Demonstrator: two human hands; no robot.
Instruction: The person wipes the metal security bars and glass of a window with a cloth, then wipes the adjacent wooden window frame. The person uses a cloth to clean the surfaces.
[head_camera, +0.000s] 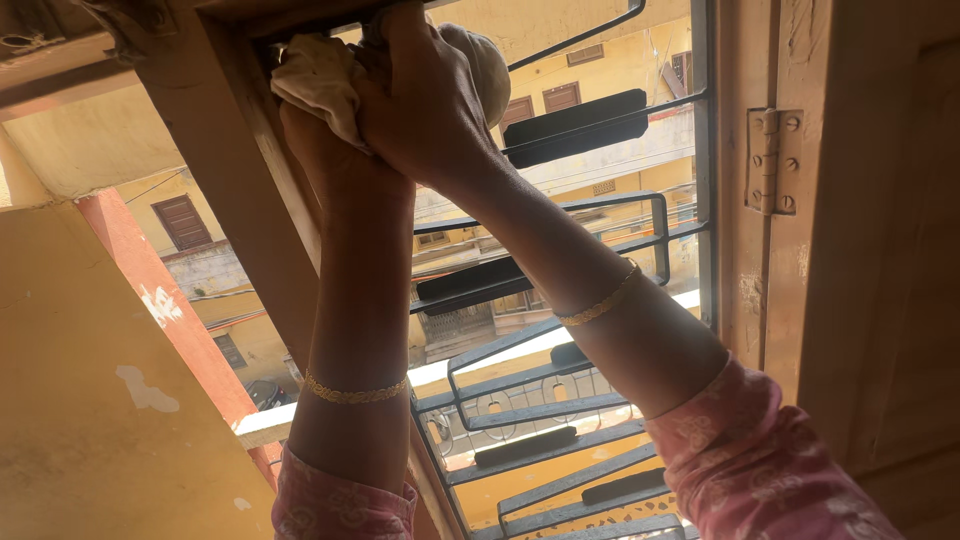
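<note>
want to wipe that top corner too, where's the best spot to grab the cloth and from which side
Grip the cloth at its bunched middle, coming from below. It is pressed up against the wooden frame overhead, so only its underside is open. Both the left hand and the right hand hold it this way, palms pushing upward.

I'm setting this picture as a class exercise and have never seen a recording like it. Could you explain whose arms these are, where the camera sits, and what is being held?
The one picture comes from a camera worn on a person's head, tilted up at a window. Both arms are that person's own. The left hand and right hand are raised together, pressing a pale cloth against the top of the wooden window frame. Each wrist wears a gold bracelet, above pink patterned sleeves. Behind the arms is a dark metal grille, a hinge on the right, and yellow buildings outside.
</note>
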